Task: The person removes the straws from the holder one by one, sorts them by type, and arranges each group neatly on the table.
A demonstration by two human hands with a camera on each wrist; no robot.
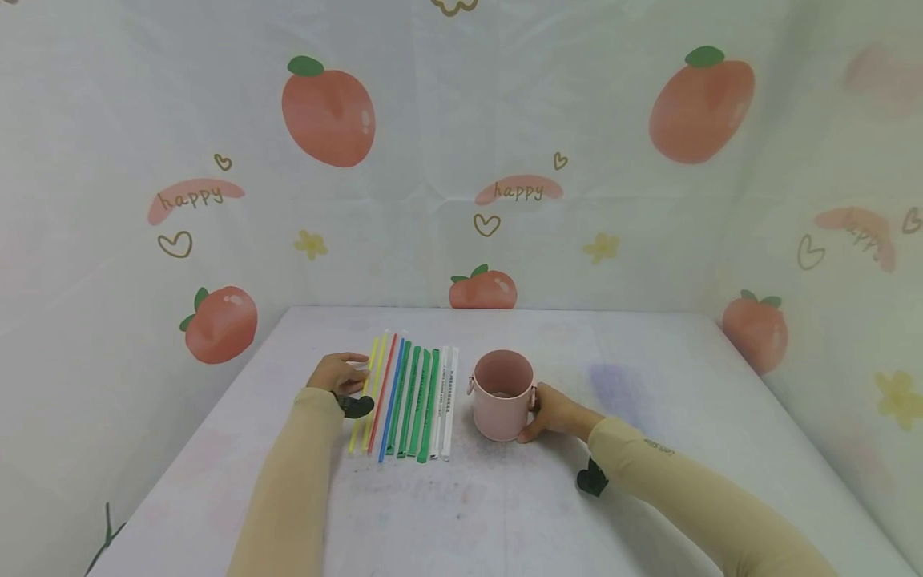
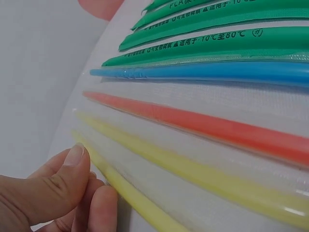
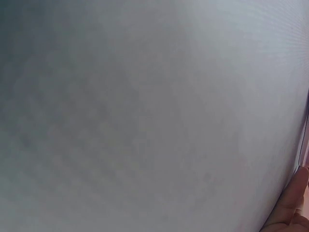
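At the left of a row of wrapped drinking straws, my left hand pinches the edge of the outermost yellow straw. Its thumb lies by the straw's far end, with the other fingers curled below. That straw still lies on the table. Right of the row stands a pink bucket with small side handles, upright, and no contents show in it. My right hand grips its right side, thumb low at the front; the bucket hides some fingers. Only a few fingers show at the right wrist view's corner.
Beside the held straw lie another yellow straw, a red straw, a blue straw, several green-wrapped straws and two white-wrapped straws. They lie side by side on the white table. A patterned curtain hangs behind.
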